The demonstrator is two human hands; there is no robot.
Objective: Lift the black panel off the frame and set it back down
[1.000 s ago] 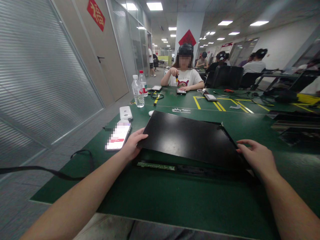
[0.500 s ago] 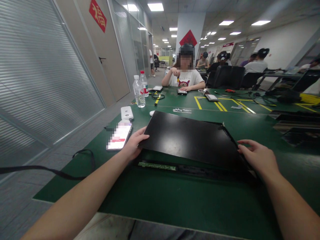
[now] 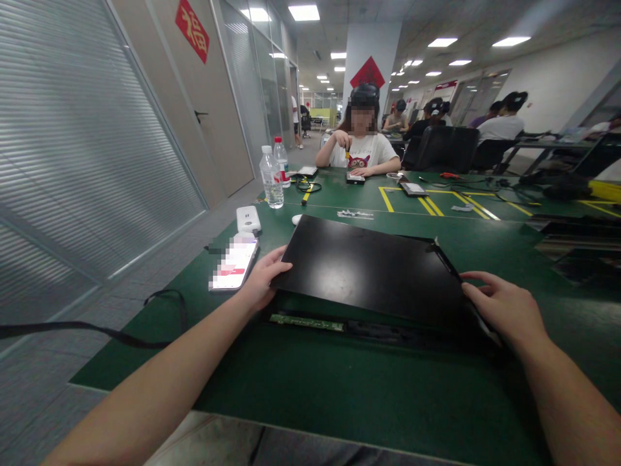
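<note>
A large flat black panel lies on the green table, its near edge raised a little above a dark base that carries a green circuit strip. My left hand grips the panel's near left corner, thumb on top. My right hand holds the near right corner, with the fingers curled at the edge.
A lit phone and a white box lie left of the panel, and two water bottles stand behind them. A black cable hangs off the table's left edge. A person sits opposite with a screwdriver. Dark parts lie at right.
The view has shifted slightly. Both hands stay on the panel's near corners, and the panel keeps almost the same tilt.
</note>
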